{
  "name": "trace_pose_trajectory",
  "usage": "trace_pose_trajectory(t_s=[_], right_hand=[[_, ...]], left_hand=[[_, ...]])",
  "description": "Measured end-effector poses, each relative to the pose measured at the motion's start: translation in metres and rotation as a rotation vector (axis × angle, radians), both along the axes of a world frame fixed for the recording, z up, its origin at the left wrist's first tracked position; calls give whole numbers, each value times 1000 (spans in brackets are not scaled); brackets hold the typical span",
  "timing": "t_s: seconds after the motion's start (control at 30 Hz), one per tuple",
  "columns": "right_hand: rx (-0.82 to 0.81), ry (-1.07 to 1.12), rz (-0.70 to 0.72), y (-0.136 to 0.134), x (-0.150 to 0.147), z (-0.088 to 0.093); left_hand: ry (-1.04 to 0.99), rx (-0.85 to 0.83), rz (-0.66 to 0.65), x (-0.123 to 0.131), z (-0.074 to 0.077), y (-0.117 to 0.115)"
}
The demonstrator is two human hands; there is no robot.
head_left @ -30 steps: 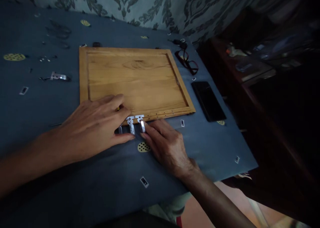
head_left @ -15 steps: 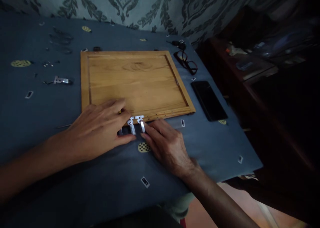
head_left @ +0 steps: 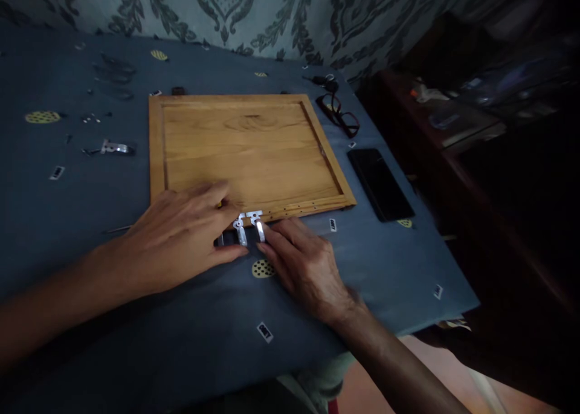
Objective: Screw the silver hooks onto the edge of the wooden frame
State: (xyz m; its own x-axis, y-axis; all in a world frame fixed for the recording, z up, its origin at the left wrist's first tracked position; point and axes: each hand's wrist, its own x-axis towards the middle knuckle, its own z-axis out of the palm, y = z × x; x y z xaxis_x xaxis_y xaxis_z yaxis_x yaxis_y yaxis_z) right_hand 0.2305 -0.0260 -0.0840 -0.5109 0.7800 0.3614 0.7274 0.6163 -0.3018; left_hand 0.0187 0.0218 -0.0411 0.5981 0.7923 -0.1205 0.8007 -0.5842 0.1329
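Observation:
A wooden panel [head_left: 254, 154] with a raised frame lies flat on the table, small holes dotting its near edge. Two silver T-shaped metal clips sit at that edge: a left clip [head_left: 241, 236], with what looks like a screw in its plate, and a right clip [head_left: 260, 231]. My right hand [head_left: 308, 263] pinches the lower end of the right clip between thumb and fingers. Across the panel's near left part rests my left hand [head_left: 185, 239], thumb stretched out beside the left clip. A bit of something yellow [head_left: 220, 204] shows by its fingertips; the rest is hidden.
Another metal clip [head_left: 116, 147] and small screws [head_left: 93, 118] lie left of the panel. To the right are a black phone [head_left: 380, 184], eyeglasses [head_left: 339, 115] and keys [head_left: 327, 81]. A thin metal rod [head_left: 116, 229] pokes out beside my left hand. Dark furniture stands beyond the right edge.
The whole view has shifted slightly, so everything appears a little farther right and down. Both hands and the two clips keep nearly the same positions on the panel.

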Motion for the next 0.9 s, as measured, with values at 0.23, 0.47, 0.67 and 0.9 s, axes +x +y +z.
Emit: trace_pose_trajectory(t_s=[0.23,0.47,0.67,0.9], right_hand=[[-10,8,2,0,0,0],[-54,9,-1,0,1,1],[-55,6,7,1,1,1],[-5,13,12,3,1,1]], left_hand=[[-27,71,1,-13,9,3],[-259,102,67,-33,24,14],[-239,42,93,-48,12,27],[-562,64,314,-79,36,47]])
